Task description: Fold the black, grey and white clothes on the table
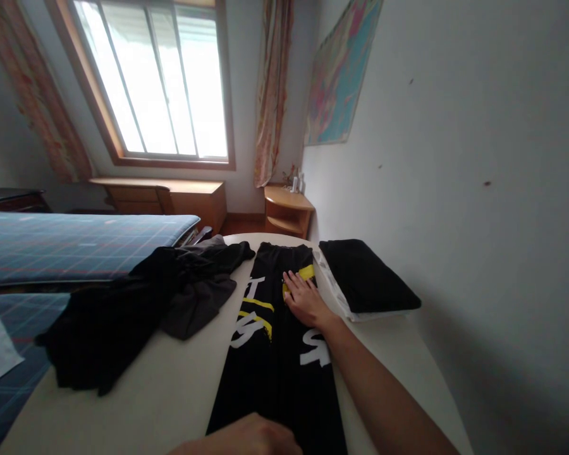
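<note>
A pair of black trousers [275,360] with white lettering and yellow stripes lies lengthwise on the pale round table [180,385], waistband at the far end. My right hand [306,300] rests flat on the upper right leg, fingers spread over a yellow patch. At the bottom edge, my left hand [251,436] is over the near part of the trousers. Only its back and knuckles show, slightly blurred, and its fingers are hidden.
Crumpled black and dark grey clothes [146,297] lie on the table's left side. A folded black garment [367,275] sits on white material at the right, near the wall. Beyond the left edge are blue plaid mattresses [85,243]. A desk [194,196] stands under the window.
</note>
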Available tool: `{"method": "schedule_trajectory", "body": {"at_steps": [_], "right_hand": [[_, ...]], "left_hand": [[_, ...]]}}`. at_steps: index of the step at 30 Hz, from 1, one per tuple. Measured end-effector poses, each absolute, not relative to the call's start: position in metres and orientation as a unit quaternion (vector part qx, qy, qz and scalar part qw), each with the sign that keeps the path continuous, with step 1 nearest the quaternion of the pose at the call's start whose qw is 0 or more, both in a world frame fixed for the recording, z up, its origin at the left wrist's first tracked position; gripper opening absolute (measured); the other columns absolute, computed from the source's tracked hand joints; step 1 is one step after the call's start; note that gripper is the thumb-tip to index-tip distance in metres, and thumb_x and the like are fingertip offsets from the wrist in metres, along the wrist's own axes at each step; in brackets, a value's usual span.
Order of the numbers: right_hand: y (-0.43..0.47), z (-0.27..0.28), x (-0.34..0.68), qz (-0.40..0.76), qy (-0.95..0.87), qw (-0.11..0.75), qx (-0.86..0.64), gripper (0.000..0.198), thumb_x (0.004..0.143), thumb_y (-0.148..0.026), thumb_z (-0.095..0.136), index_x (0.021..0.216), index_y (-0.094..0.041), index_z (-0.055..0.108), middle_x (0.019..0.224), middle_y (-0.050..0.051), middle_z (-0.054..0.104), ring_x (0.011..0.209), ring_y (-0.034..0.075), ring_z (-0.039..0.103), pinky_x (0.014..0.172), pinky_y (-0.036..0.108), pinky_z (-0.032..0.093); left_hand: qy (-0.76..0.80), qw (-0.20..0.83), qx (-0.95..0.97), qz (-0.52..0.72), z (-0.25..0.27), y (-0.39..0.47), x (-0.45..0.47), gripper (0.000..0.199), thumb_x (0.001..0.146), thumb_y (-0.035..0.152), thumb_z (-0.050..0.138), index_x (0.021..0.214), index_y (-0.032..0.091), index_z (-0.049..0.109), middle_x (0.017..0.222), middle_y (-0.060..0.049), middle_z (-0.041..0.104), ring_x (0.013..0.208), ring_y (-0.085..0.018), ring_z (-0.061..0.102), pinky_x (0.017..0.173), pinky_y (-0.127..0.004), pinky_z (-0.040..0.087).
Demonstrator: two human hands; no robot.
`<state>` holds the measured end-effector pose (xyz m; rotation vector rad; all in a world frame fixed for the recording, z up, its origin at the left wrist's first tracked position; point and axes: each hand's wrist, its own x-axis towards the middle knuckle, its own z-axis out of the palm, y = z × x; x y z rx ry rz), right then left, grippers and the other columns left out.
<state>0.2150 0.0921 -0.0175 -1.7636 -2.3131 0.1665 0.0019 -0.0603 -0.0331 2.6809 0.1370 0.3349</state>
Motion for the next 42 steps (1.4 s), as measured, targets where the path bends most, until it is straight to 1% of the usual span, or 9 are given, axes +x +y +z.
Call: {"method": "schedule_trajectory", "body": {"at_steps": [1,3,5,8,11,18,25,31,42], "right_hand": [[0.091,-0.018,0.214,0.054,-0.788,0.116,-0.602,0.064,0.099,-0.04,0.03,0.157,-0.015,0.023,0.163,0.009,0.022,0.151,0.023,0.017,0.121,0.044,0.011],[0.089,-0.019,0.211,0.046,-0.772,0.119,-0.623,0.072,0.097,-0.047,0.033,0.157,-0.01,0.02,0.163,0.013,0.018,0.151,0.026,0.015,0.121,0.045,0.01],[0.087,-0.021,0.21,0.042,-0.741,0.117,-0.66,0.082,0.094,-0.055,0.037,0.157,-0.005,0.018,0.163,0.017,0.014,0.151,0.03,0.012,0.121,0.048,0.008],[0.087,-0.02,0.21,0.056,-0.723,0.106,-0.68,0.086,0.093,-0.06,0.038,0.157,-0.006,0.02,0.163,0.017,0.015,0.151,0.032,0.01,0.121,0.051,0.007],[0.09,-0.017,0.214,0.07,-0.743,0.098,-0.659,0.082,0.094,-0.062,0.036,0.157,-0.01,0.023,0.163,0.014,0.018,0.151,0.03,0.012,0.121,0.05,0.009],[0.086,-0.013,0.215,0.043,-0.762,0.124,-0.634,0.071,0.099,-0.058,0.027,0.153,-0.013,0.033,0.162,0.011,0.025,0.15,0.026,0.019,0.121,0.049,0.01],[0.01,-0.02,0.197,0.066,-0.764,0.136,-0.627,0.068,0.1,-0.058,0.029,0.156,-0.019,0.03,0.162,0.011,0.025,0.15,0.029,0.021,0.12,0.047,0.018],[-0.021,-0.022,0.177,0.085,-0.757,0.134,-0.634,0.071,0.092,-0.073,0.035,0.154,-0.042,0.025,0.164,0.006,0.019,0.149,0.044,0.011,0.114,0.067,0.01],[0.01,-0.011,0.179,0.075,-0.769,0.057,-0.632,0.062,0.099,-0.059,0.03,0.156,-0.034,0.025,0.165,0.006,0.015,0.15,0.042,0.007,0.114,0.068,0.008]], "left_hand": [[0.054,0.192,0.969,0.143,-0.025,-0.059,0.002,0.009,0.095,0.027,0.062,0.093,0.022,0.068,0.106,-0.001,0.074,0.092,-0.013,0.069,0.085,-0.021,0.052],[0.072,0.118,0.977,0.164,-0.013,-0.056,0.001,0.023,0.097,0.028,0.058,0.119,0.029,0.065,0.137,-0.003,0.061,0.124,-0.024,0.058,0.106,-0.039,0.046],[0.088,0.05,0.983,0.15,-0.008,-0.053,0.001,0.04,0.098,0.029,0.055,0.138,0.034,0.052,0.152,-0.008,0.046,0.136,-0.034,0.047,0.107,-0.054,0.043],[0.083,0.005,0.989,0.122,-0.015,-0.053,0.004,0.052,0.098,0.03,0.055,0.148,0.032,0.041,0.153,-0.013,0.042,0.136,-0.038,0.045,0.103,-0.058,0.046],[0.084,0.016,0.99,0.116,-0.021,-0.057,0.01,0.053,0.097,0.029,0.057,0.148,0.031,0.04,0.153,-0.013,0.041,0.137,-0.038,0.044,0.105,-0.059,0.044],[0.142,0.224,0.957,0.118,0.016,-0.055,-0.002,0.049,0.093,0.026,0.06,0.141,0.028,0.048,0.152,-0.007,0.046,0.144,-0.029,0.035,0.116,-0.054,0.032],[0.36,0.129,0.904,0.19,-0.017,-0.013,-0.023,0.053,0.097,0.02,0.045,0.149,0.017,0.035,0.155,-0.014,0.039,0.147,-0.028,0.028,0.119,-0.057,0.027],[0.348,0.124,0.901,0.226,-0.035,-0.006,-0.022,0.065,0.091,0.008,0.039,0.154,0.014,0.022,0.157,-0.017,0.034,0.148,-0.027,0.027,0.119,-0.054,0.029],[0.382,0.129,0.881,0.25,-0.028,-0.006,-0.02,0.056,0.094,0.019,0.048,0.147,0.017,0.033,0.152,-0.015,0.043,0.143,-0.027,0.037,0.118,-0.053,0.031]]}}
